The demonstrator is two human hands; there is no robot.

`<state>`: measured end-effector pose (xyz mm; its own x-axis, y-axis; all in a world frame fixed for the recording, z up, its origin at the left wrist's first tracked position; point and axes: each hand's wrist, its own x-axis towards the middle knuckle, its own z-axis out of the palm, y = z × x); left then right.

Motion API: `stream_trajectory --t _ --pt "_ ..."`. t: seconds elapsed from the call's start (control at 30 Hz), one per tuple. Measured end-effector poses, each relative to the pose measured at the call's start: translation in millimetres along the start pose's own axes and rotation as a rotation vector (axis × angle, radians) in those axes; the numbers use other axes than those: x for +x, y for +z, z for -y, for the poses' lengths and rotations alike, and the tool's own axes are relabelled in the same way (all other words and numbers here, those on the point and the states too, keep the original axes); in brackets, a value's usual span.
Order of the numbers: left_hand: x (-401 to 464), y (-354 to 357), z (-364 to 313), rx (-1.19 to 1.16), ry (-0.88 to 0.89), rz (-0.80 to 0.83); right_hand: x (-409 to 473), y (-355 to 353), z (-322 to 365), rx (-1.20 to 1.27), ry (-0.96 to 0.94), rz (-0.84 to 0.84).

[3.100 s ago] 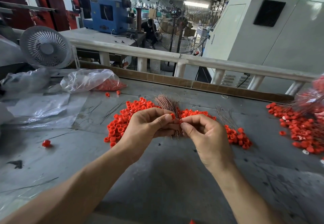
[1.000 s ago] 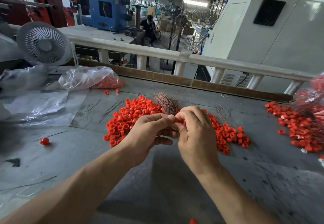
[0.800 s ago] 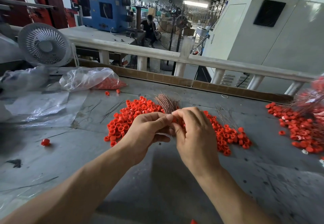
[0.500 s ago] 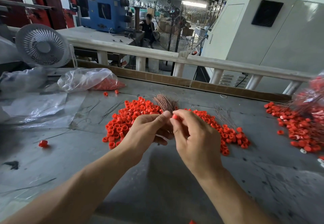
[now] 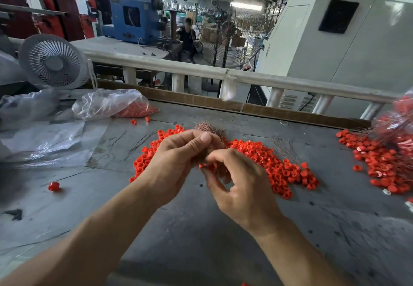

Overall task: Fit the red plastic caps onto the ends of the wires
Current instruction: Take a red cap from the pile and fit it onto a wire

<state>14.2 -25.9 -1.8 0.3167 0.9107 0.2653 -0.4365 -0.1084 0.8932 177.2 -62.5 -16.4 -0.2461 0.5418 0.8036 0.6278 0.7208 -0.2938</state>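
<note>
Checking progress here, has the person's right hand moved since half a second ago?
Yes. The right hand has dropped toward the near table edge, lower against the pile of red plastic caps.

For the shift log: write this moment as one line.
left hand: grips wire bundle | right hand: pinches red cap | cap pile: on table | phase: capping

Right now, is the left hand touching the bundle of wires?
Touching. The head view shows the left hand with fingers curled round the wire bundle, whose ends stick out above them.
</note>
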Motion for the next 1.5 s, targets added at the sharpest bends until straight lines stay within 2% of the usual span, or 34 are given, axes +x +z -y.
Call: stream_trajectory --t 0.27,0.57,0.7,0.8,0.93,1.07,1.17,1.33,1.43,1.5 --pt "6 -9 0 0.088 -0.001 -0.288 -2 4 -8 0.033 0.155 0.055" --pt "7 -16 4 0.314 0.009 -0.386 -1 0 -17 -0.057 0.147 0.139" --pt "8 -17 4 0.304 -0.013 -0.337 0 -7 -23 -0.117 0.198 0.078" --pt "7 -18 7 0.364 -0.013 -0.303 3 -20 -39 -0.228 0.326 -0.072" --pt "8 -20 11 0.524 -0.027 -0.32 -2 -43 -74 -0.433 0.641 -0.175" --pt "9 -25 14 0.672 -0.063 -0.347 -12 -68 -107 -0.596 0.91 -0.11" --pt "11 -30 16 0.783 -0.06 -0.372 -17 -77 -119 -0.668 1.028 -0.049" --pt "11 -36 17 0.963 -0.025 -0.375 -15 -79 -120 -0.73 1.013 -0.041" --pt "11 -35 18 1.002 -0.003 -0.363 -12 -72 -108 -0.57 0.86 -0.117" --pt "11 -34 20 1.015 -0.001 -0.354 -8 -60 -93 -0.418 0.783 -0.084"
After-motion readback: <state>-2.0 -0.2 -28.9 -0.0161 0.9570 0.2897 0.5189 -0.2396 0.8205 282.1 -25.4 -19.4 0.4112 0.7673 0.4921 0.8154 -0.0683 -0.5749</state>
